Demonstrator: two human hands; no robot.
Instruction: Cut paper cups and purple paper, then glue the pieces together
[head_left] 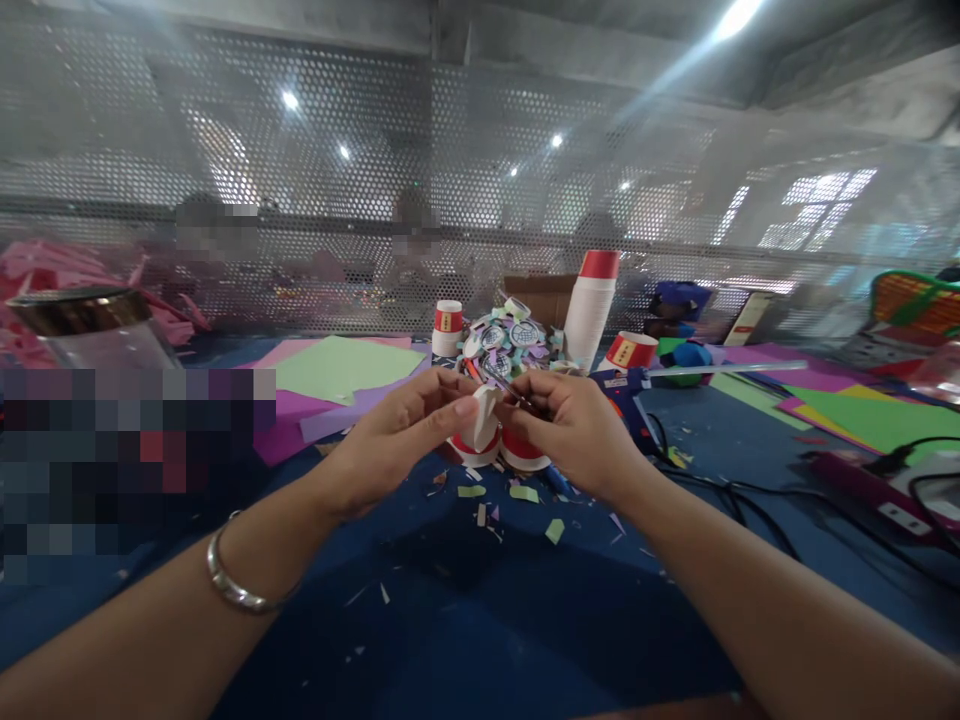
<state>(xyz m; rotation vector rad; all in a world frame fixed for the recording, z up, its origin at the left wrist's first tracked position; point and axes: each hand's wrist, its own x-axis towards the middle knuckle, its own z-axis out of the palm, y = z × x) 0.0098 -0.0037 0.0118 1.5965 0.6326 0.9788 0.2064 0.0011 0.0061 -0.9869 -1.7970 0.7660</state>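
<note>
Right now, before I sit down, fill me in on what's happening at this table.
A person's left hand pinches a small white piece, and the right hand, close beside it, holds a slim dark tool, perhaps scissors, mostly hidden by the fingers. Just beyond the hands is a heap of cut paper pieces, with a tall stack of paper cups behind it to the right. Paper scraps lie scattered on the blue tabletop.
</note>
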